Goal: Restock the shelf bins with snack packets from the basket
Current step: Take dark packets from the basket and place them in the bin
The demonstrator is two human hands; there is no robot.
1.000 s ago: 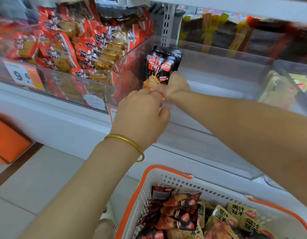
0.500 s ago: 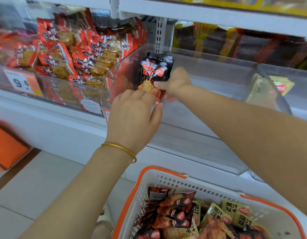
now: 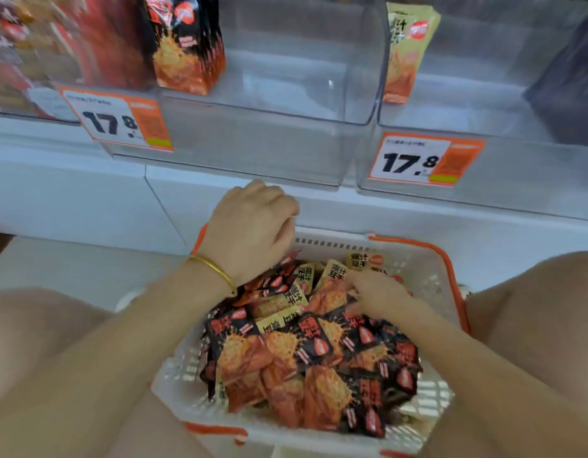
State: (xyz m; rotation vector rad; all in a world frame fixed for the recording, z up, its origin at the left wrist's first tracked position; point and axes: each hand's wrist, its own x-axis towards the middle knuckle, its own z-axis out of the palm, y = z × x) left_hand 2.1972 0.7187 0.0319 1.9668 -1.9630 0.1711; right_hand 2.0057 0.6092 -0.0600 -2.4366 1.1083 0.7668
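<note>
The white basket with orange rim [image 3: 448,259] sits low in front of me, piled with black-and-orange snack packets [image 3: 305,355] and a few yellow ones [image 3: 335,274]. My left hand [image 3: 249,231] hovers over the basket's far left corner, knuckles up, fingers curled down toward the black packets; its fingertips are hidden. My right hand [image 3: 376,292] lies on the pile with its fingers reaching among the yellow packets. Above, a clear shelf bin [image 3: 286,140] holds a row of black packets [image 3: 185,44] standing at its left side.
A second clear bin [image 3: 517,170] to the right holds a yellow packet [image 3: 405,44] at its left wall. Orange price tags reading 17.8 [image 3: 115,122] hang on both bin fronts. A bin of red packets [image 3: 38,44] sits at far left. My bare knees flank the basket.
Both hands have let go of the black packets set in the middle bin and dropped down into the basket. The view has tilted down toward the basket.
</note>
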